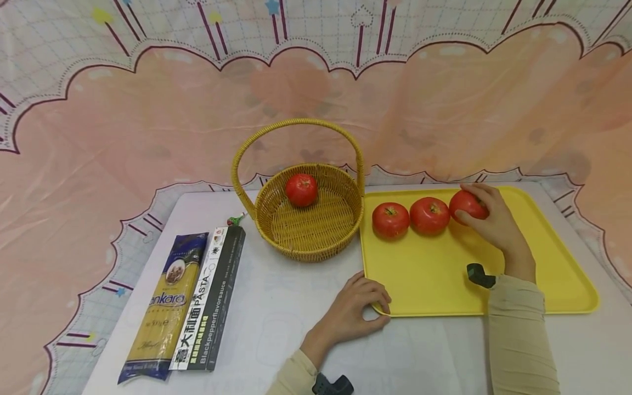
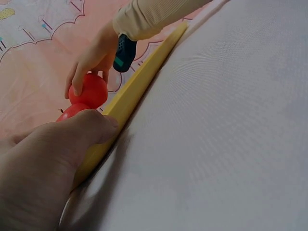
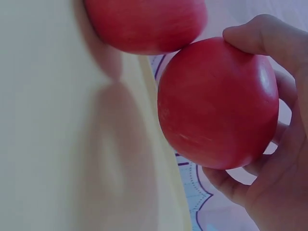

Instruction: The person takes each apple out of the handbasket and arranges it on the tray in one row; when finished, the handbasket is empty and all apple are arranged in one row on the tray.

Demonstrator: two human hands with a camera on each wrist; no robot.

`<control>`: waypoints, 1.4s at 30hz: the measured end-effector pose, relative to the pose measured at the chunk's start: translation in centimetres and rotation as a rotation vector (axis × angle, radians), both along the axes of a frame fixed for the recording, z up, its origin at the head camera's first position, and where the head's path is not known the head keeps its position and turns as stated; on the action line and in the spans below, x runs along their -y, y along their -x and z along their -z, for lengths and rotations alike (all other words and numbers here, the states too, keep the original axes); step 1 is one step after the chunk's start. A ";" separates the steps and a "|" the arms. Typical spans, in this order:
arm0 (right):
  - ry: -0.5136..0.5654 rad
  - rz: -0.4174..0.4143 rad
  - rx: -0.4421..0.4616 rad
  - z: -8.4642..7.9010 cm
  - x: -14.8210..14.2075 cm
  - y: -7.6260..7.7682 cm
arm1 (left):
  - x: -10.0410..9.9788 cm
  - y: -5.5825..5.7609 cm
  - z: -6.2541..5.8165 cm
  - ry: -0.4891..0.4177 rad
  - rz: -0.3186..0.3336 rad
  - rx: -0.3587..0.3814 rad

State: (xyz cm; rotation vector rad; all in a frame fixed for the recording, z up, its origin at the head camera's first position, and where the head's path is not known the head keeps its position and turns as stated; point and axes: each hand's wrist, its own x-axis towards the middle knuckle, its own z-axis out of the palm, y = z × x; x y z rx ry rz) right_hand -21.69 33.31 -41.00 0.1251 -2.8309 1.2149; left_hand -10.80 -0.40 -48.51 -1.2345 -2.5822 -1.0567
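My right hand (image 1: 498, 230) holds a red tomato (image 1: 464, 207) at the back of a yellow tray (image 1: 429, 280). In the right wrist view, thumb and fingers curl round this tomato (image 3: 216, 103), which overlaps the edge of its neighbour (image 3: 149, 24). Two more tomatoes, a left one (image 1: 390, 221) and a middle one (image 1: 429, 215), stand in a row with it. My left hand (image 1: 353, 307) grips the tray's near left corner, its thumb (image 2: 98, 126) against the rim in the left wrist view. A fourth tomato (image 1: 302, 190) lies inside a wicker basket (image 1: 316, 230).
The basket stands just left of the tray, its tall handle (image 1: 298, 122) arching up. Farther left lie a pasta packet (image 1: 165, 307) and a black-and-white pasta box (image 1: 209, 299), side by side. A small red-green item (image 1: 234, 220) lies behind the box. Patterned cloth (image 1: 173, 126) hangs behind the white table (image 1: 276, 307).
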 end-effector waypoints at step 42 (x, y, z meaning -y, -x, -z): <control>-0.042 -0.076 -0.002 2.2 -0.1 0.6 | 0.1 -0.1 -0.1 0.017 -0.006 -0.004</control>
